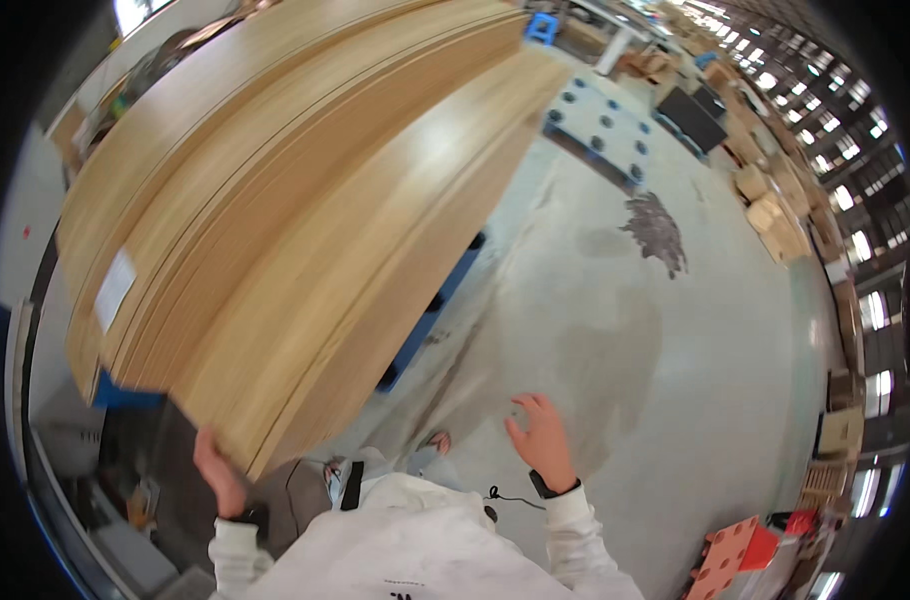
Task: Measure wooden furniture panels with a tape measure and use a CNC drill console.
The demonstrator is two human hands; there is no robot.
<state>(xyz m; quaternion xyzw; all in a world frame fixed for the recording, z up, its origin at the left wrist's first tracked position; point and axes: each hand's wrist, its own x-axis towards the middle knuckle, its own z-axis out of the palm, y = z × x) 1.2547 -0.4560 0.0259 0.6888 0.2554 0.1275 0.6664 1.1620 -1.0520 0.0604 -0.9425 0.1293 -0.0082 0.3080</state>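
Observation:
Long light wood-grain boards (375, 210) lie stacked, running from near me at the left to the far middle. At the near end corner of the front stack, my left hand (218, 472) rests against the boards, its fingers mostly straight and slightly blurred. My right hand (545, 440) hangs in the air over the concrete floor, to the right of the stack. Its fingers are apart and slightly bent, with nothing in them. A white paper sheet (116, 289) is on the near end of the stacks farther left.
A blue pallet (430, 320) shows under the front stack. Another pallet (601, 128) with dark round feet lies beyond, near a dark floor stain (657, 232) and a blue stool (542, 29). Cartons (775, 225) line the right side. A red pallet (723, 560) stands at lower right.

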